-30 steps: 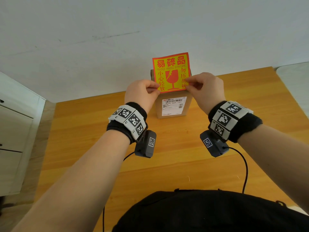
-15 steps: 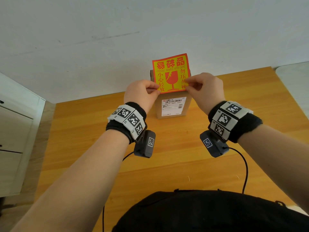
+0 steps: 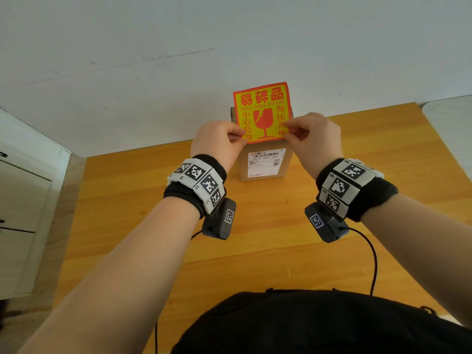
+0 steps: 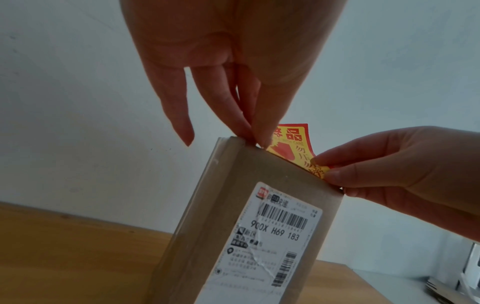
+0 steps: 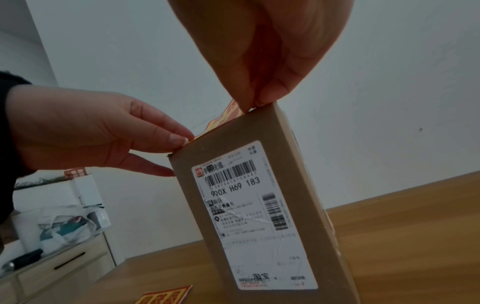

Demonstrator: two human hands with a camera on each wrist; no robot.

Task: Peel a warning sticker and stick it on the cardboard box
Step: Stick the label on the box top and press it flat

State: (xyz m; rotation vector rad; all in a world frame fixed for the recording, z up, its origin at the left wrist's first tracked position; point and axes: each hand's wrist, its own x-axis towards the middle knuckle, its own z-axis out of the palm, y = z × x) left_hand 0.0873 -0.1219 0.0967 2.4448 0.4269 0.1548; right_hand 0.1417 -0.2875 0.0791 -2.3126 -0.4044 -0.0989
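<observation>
Warning sticker (image 3: 263, 112), lower corners pinched by left hand (image 3: 217, 141) and right hand (image 3: 315, 139), over cardboard box (image 3: 265, 164) top edge.

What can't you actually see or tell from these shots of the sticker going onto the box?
- Top of the cardboard box: head view, covered by the warning sticker; contact unclear.
- Sticker's back: never shown; backing peeled or not, unknown.
- Small print on the shipping label: blurred in wrist views.
- Second sticker: right wrist view, cut off by the bottom edge.
- Left hand and right hand: fingertips hide the sticker's lower corners.
</observation>
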